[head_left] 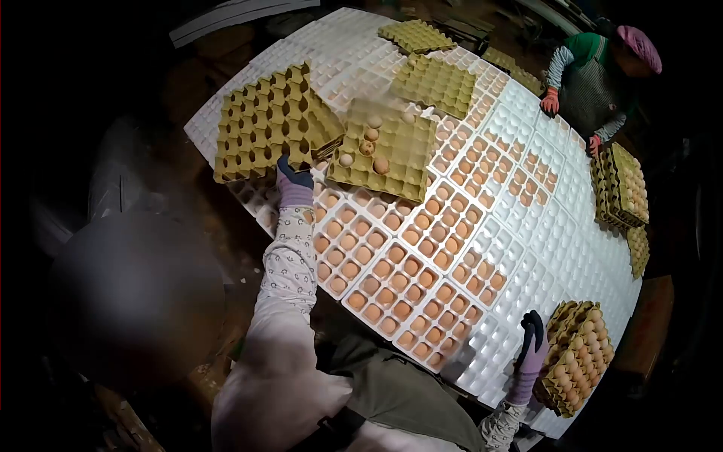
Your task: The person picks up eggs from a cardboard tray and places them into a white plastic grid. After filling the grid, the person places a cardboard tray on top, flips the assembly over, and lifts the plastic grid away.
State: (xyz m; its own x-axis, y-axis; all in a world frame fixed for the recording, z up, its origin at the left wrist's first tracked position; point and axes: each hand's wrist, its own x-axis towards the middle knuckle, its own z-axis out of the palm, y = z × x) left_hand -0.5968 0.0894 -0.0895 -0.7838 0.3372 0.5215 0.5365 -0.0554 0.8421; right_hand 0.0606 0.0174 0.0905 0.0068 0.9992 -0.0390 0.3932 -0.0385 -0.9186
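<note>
Head camera view: the person's two gloved hands are well apart. The left hand (294,181) is closed on the lower edge of a tilted egg tray (263,124) whose cups hold no eggs, its thumb reaching up onto the tray. Just right of it lies a second fibre tray (410,162) with a few loose eggs (367,148) in it. The right hand (532,350) is partly open, fingers pointing up, just beside a stack of filled trays (576,358); whether it touches them cannot be told. Between the hands, white plastic trays (486,343) cover the table, many nearest the person filled with brown eggs (398,282). Across it, a co-worker (599,71) in coral gloves leans over the far edge.
</note>
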